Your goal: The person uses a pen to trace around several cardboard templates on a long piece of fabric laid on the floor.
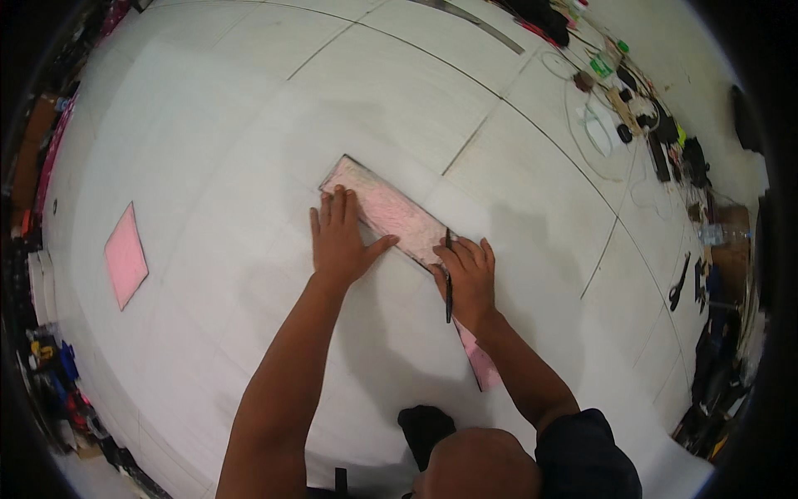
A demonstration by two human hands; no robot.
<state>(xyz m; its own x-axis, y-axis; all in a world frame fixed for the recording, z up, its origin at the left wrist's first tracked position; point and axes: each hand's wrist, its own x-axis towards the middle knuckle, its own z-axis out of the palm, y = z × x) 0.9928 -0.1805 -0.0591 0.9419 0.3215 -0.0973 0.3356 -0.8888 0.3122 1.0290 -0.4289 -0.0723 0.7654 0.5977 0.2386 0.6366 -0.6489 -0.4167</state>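
A long pink rectangular piece (386, 208) with a mottled surface and dark edges lies slantwise on the white tiled floor. My left hand (339, 237) rests on its near edge toward the left end, fingers spread and thumb stretched out. At the right end is my right hand (470, 283), fingers bent over the piece. A slim black pen-like stick (449, 287) is held in that hand and points away from me; its exact kind is unclear. Partly hidden under my right forearm lies another pink piece (478, 362) with a dark edge.
A smaller pink four-sided piece (126, 258) lies far to the left. Black-handled scissors (679, 283) are on the floor at the right. Cables, bottles and a white container (600, 129) clutter the upper right. A grey strip (474, 25) lies at the far edge.
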